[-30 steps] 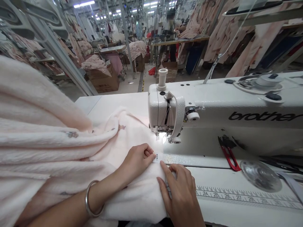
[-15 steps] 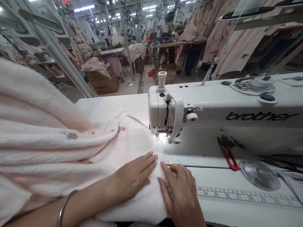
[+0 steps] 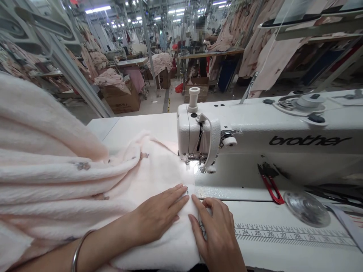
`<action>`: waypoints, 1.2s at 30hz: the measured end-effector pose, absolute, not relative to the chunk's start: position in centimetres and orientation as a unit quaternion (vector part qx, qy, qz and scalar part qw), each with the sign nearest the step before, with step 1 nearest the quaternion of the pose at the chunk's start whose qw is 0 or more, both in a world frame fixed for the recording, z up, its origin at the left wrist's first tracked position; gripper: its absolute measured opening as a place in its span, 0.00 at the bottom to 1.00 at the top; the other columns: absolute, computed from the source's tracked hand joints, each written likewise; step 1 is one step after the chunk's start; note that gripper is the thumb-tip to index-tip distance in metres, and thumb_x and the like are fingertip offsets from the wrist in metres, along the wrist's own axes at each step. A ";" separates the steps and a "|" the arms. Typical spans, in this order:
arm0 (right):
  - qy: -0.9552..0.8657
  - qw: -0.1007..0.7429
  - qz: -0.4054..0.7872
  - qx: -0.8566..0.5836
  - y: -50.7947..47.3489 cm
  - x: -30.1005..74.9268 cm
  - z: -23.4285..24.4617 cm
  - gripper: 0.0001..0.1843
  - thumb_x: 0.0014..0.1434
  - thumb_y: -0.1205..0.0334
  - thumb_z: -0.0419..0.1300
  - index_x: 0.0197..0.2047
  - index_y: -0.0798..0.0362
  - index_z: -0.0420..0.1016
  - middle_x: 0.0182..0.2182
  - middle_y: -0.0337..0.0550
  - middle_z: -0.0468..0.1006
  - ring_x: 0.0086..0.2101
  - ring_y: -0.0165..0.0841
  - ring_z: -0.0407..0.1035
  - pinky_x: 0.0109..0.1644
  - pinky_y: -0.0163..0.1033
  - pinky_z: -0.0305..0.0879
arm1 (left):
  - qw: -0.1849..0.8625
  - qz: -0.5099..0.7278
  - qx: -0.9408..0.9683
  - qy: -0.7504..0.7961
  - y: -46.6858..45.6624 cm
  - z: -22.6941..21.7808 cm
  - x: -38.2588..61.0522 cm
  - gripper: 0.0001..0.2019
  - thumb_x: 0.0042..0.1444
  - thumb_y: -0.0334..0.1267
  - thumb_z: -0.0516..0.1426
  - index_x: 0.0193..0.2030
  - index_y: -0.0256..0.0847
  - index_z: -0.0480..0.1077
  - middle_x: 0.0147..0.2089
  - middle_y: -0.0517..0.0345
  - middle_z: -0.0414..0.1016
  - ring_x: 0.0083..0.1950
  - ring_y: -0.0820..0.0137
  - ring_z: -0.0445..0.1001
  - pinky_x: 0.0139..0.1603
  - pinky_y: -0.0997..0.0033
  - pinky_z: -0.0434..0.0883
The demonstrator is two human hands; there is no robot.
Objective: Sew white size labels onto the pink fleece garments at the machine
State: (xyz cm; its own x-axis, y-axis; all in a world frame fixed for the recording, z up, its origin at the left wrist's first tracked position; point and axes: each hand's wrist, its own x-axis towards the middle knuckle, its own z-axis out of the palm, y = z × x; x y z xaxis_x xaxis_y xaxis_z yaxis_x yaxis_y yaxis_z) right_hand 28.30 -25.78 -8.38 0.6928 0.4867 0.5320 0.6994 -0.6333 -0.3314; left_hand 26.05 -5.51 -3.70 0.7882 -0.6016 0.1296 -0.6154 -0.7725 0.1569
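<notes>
Pale pink fleecy fabric (image 3: 159, 166) with small printed figures lies in folds under the head of a white sewing machine (image 3: 195, 130). My left hand (image 3: 157, 213) rests flat on it, fingers stretched toward the lit needle area, beside a small label with dark lettering (image 3: 187, 190). At the fabric's right edge, my right hand (image 3: 215, 226) touches the cloth with index fingertip and thumb, which are apart; its other fingers are bent over the table. A metal bangle (image 3: 78, 249) circles my left wrist.
Red-handled thread snips (image 3: 272, 185) and a clear round disc (image 3: 307, 208) lie right of the machine bed, near dark scissors (image 3: 331, 194). A printed ruler scale (image 3: 283, 236) runs along the table. Behind stand cardboard boxes (image 3: 121, 98), hanging pink garments and a distant person.
The view has shifted slightly. A little more of the label's lettering shows beside my left fingertips; both hands keep nearly the same place on the fabric.
</notes>
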 end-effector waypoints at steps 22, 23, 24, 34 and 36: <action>-0.345 0.256 -0.195 -0.882 -26.1 28.6 -8.8 0.21 0.62 0.62 0.54 0.58 0.56 0.63 0.42 0.51 0.63 0.43 0.39 0.61 0.43 0.44 0.63 | 0.072 0.043 0.946 -0.313 -5.7 -4.1 25.8 0.23 0.64 0.30 0.47 0.66 0.30 0.52 0.65 0.38 0.58 0.69 0.58 0.53 0.65 0.59 0.63; -0.347 0.253 -0.196 -0.882 -26.2 28.7 -8.8 0.22 0.62 0.62 0.54 0.58 0.56 0.63 0.42 0.51 0.63 0.43 0.39 0.61 0.43 0.44 0.63 | 0.068 0.045 0.946 -0.315 -5.7 -4.1 25.7 0.23 0.64 0.30 0.47 0.66 0.29 0.53 0.65 0.38 0.58 0.68 0.58 0.53 0.65 0.59 0.63; -0.348 0.250 -0.197 -0.881 -26.2 28.7 -8.9 0.22 0.62 0.62 0.55 0.58 0.57 0.63 0.42 0.51 0.63 0.43 0.39 0.61 0.42 0.44 0.63 | 0.063 0.047 0.945 -0.316 -5.7 -4.1 25.7 0.23 0.64 0.30 0.47 0.65 0.28 0.53 0.65 0.37 0.58 0.68 0.58 0.53 0.65 0.59 0.63; -0.348 0.231 -0.211 -0.884 -26.3 28.6 -9.1 0.21 0.61 0.61 0.55 0.57 0.56 0.65 0.41 0.51 0.64 0.42 0.39 0.63 0.40 0.43 0.65 | 0.049 0.041 0.946 -0.318 -5.7 -4.1 25.8 0.25 0.64 0.31 0.48 0.67 0.29 0.51 0.67 0.40 0.55 0.69 0.59 0.52 0.66 0.61 0.61; -0.351 0.238 -0.195 -0.884 -26.6 29.1 -8.5 0.20 0.62 0.62 0.54 0.57 0.55 0.65 0.41 0.50 0.66 0.42 0.38 0.64 0.40 0.41 0.66 | 0.040 0.050 0.945 -0.321 -5.7 -4.2 25.8 0.25 0.63 0.30 0.48 0.67 0.28 0.51 0.66 0.39 0.56 0.69 0.58 0.52 0.65 0.61 0.61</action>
